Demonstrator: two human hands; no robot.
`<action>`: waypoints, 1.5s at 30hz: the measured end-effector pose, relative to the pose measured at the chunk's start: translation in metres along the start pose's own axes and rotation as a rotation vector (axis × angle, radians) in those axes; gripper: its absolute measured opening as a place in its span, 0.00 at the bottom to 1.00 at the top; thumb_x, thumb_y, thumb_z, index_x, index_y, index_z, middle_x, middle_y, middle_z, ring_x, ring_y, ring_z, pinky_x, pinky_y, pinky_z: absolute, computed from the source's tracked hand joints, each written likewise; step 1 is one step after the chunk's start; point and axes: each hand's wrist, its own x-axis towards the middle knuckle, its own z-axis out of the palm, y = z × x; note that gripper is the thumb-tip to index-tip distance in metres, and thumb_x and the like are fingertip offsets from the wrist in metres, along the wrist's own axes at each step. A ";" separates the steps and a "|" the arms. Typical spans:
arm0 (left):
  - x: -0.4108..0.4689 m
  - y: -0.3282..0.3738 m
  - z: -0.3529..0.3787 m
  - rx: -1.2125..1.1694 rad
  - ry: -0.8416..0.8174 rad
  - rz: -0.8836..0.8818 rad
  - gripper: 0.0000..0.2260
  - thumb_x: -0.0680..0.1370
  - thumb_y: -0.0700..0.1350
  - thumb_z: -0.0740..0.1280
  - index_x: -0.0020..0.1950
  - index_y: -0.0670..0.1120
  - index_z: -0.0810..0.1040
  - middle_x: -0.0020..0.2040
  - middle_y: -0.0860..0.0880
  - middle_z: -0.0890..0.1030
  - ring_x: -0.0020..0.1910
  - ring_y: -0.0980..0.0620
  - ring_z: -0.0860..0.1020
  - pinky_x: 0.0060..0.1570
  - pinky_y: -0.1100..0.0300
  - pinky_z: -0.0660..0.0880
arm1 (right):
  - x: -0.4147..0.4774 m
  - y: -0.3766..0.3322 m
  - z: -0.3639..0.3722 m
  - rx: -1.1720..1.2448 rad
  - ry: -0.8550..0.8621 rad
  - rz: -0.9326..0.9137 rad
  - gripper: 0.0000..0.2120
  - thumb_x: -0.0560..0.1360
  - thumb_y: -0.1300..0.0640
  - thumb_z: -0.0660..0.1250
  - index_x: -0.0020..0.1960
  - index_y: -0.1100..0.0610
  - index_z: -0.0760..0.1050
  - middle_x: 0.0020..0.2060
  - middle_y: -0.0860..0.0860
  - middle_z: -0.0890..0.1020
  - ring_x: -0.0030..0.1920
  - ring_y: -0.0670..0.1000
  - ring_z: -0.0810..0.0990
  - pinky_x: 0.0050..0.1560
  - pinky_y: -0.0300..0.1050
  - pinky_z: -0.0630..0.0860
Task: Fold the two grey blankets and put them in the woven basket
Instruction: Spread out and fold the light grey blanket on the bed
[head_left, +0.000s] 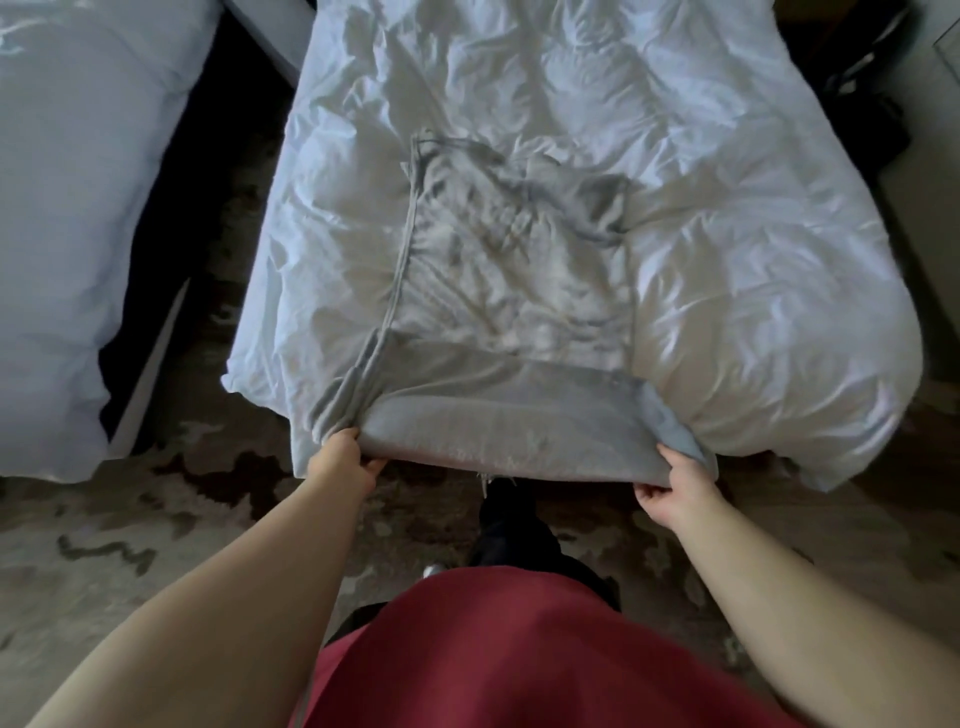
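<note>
While the left hand (345, 457) and right hand (675, 483) pinched the blanket (509, 270) at its near corners, fingers (375, 464) curled on it, either slipping could've skewed the fold.

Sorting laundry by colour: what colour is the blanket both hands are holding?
Light grey and plain; the blanket shows best in the head view.

Soft, cool daylight spreads over the bed (753, 249), brightest on its right side where the white glares, while the grey blanket (509, 291) shows only gentle crease shadows. The gap (228, 119) left of the bed and the far right corner drop to near black. The whole picture is slightly soft, bowing at the edges.
</note>
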 end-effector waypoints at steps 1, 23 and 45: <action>-0.003 -0.002 -0.005 0.008 0.007 0.005 0.21 0.79 0.41 0.65 0.71 0.47 0.68 0.66 0.43 0.73 0.61 0.42 0.75 0.52 0.47 0.78 | -0.003 0.004 -0.004 -0.002 -0.001 0.001 0.18 0.75 0.56 0.69 0.63 0.55 0.70 0.51 0.54 0.78 0.43 0.53 0.77 0.40 0.46 0.75; -0.033 0.043 0.047 -0.050 -0.127 0.030 0.20 0.79 0.41 0.62 0.70 0.40 0.65 0.67 0.40 0.73 0.64 0.43 0.74 0.51 0.50 0.75 | -0.010 -0.034 0.038 0.022 -0.047 0.023 0.08 0.76 0.56 0.67 0.52 0.58 0.73 0.43 0.53 0.79 0.41 0.51 0.77 0.34 0.44 0.73; 0.065 0.103 0.187 0.687 0.095 0.360 0.22 0.72 0.49 0.73 0.65 0.46 0.77 0.53 0.46 0.80 0.48 0.46 0.79 0.49 0.55 0.77 | 0.103 -0.113 0.174 -0.206 -0.034 0.032 0.12 0.79 0.55 0.60 0.37 0.54 0.67 0.34 0.49 0.73 0.34 0.46 0.73 0.37 0.40 0.70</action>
